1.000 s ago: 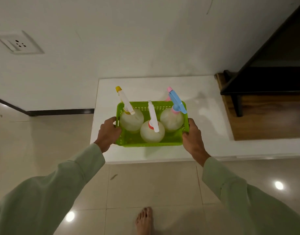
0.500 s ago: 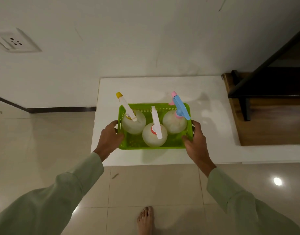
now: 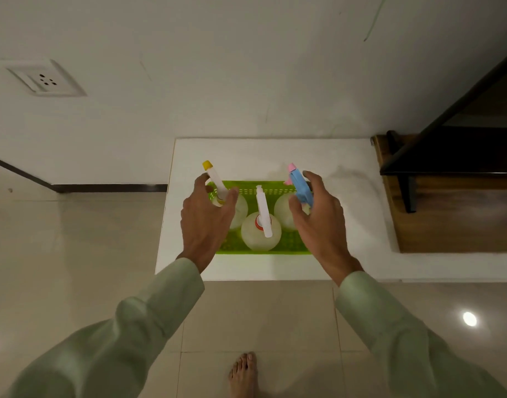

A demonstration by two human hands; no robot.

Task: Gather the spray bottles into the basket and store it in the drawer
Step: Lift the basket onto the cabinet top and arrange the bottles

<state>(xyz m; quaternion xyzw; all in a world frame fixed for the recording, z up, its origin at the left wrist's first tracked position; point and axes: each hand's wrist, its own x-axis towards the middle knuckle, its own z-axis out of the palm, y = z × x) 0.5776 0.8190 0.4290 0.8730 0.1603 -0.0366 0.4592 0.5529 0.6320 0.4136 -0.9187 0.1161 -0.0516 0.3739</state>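
Note:
A green plastic basket [image 3: 262,191] rests on a low white platform [image 3: 275,156]. Three round whitish spray bottles stand in it. The left one [image 3: 241,209] has a yellow-tipped nozzle, the middle one [image 3: 261,235] a white nozzle with a red collar, and the right one [image 3: 281,209] a blue trigger head [image 3: 299,186] with a pink tip. My left hand [image 3: 206,222] hovers over the basket's left end with fingers apart, the yellow-tipped nozzle showing between index finger and thumb. My right hand [image 3: 321,219] hovers over the right end, fingers spread beside the blue head. Neither hand grips the basket.
A wooden stair step [image 3: 447,222] with a dark railing [image 3: 447,168] borders the platform on the right. The white wall behind carries a socket [image 3: 45,79]. Glossy floor tiles lie in front, with my bare foot [image 3: 243,374] on them.
Both hands have let go of the basket's ends and risen above it with fingers spread. The basket now sits on the platform a little farther from its front edge.

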